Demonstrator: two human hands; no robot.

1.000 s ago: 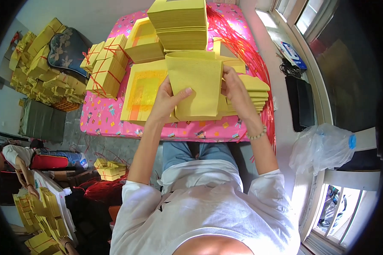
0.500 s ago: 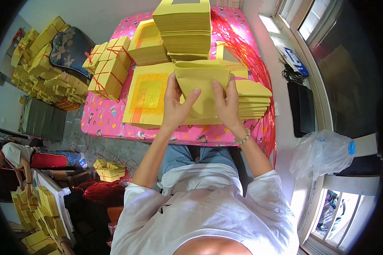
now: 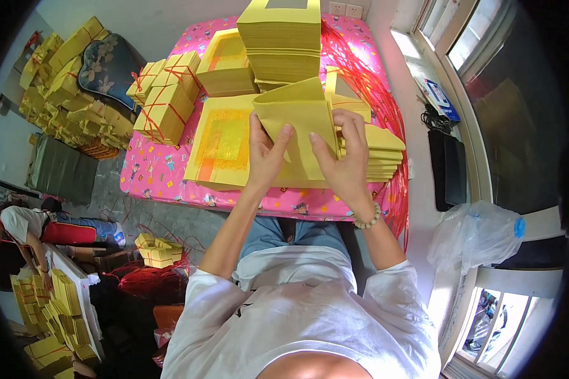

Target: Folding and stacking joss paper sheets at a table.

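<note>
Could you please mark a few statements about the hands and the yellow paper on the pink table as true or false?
1. Both hands hold the folded yellow sheet. True: the left hand and the right hand grip it together.
2. The table cover is plain blue. False: it is pink with small printed figures.
3. A bead bracelet sits on the right wrist. True.
4. The tall paper stack stands nearer the person than the hands. False: it stands beyond them.
5. The bundles at the table's left are tied with red string. True.

Yellow paper sheet (image 3: 297,120), partly folded, tilted, above pink-covered table
</note>
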